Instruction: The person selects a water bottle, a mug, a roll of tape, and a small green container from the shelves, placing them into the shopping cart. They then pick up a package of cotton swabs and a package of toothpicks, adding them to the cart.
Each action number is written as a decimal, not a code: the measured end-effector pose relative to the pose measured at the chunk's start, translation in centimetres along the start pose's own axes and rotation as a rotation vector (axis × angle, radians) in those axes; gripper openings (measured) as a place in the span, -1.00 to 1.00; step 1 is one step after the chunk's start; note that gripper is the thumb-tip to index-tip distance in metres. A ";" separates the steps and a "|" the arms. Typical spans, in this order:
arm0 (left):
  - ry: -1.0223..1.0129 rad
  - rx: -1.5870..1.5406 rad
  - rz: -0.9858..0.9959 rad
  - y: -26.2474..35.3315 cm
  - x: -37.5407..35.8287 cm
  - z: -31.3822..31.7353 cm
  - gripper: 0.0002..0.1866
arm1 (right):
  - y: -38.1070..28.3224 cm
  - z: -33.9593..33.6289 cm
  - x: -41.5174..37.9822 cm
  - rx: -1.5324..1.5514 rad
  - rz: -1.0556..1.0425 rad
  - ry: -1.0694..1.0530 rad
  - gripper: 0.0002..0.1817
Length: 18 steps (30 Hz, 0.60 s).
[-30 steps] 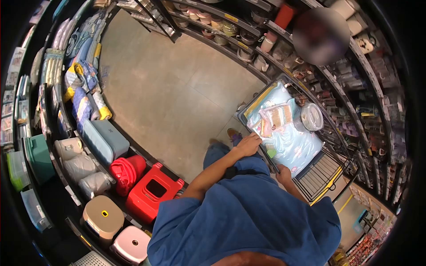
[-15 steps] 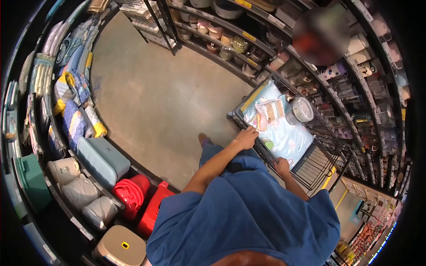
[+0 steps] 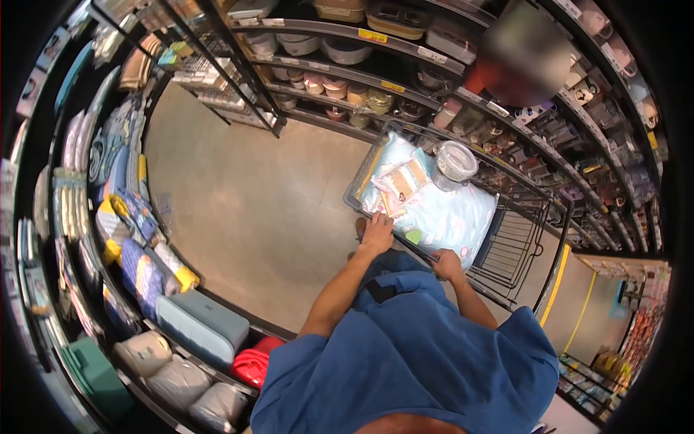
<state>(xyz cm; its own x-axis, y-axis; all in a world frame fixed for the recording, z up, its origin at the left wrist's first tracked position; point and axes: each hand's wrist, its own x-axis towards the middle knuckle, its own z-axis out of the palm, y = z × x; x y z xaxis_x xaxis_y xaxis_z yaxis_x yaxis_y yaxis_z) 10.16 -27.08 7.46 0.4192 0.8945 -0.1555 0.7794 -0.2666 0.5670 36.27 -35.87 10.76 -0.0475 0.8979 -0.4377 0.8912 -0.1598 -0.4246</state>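
Note:
A dark wire shopping cart stands in front of me, its long side toward my body. My left hand is closed over the near rim, close to the cart's left end. Farther right along the same rim, my right hand is wrapped round the bar. Inside the cart lies a large pale-blue patterned package in clear plastic. On it rest a flat packet with beige stripes and a round clear container with a lid. A green spot shows on the package near my hands.
Shelves of bowls and food containers run behind the cart, and mugs fill the right side. On the left are folded textiles, a grey-blue storage box, a green bin and red items. A wire rack stands at the back.
The cart has shifted left and slightly up in view, and its angle has turned a little. Both hands stay on its rim. More of the back shelves and rack shows.

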 end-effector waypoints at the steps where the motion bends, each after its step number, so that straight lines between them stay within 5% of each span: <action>1: -0.010 0.015 0.012 -0.8 0.2 -0.6 -0.50 | -0.7 0.2 0.6 -0.007 0.011 -0.025 -0.72; 18: -0.104 -0.008 0.021 -12.6 4.5 -9.3 -0.41 | -9.2 3.4 11.0 0.206 0.001 -0.147 -0.58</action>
<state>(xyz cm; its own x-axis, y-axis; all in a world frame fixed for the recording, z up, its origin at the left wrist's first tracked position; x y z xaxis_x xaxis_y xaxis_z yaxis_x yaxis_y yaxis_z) -2.11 -16.38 7.18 0.4820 0.8463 -0.2267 0.7664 -0.2819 0.5772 26.02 -25.97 7.13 -0.1249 0.8310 -0.5421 0.7814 -0.2543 -0.5699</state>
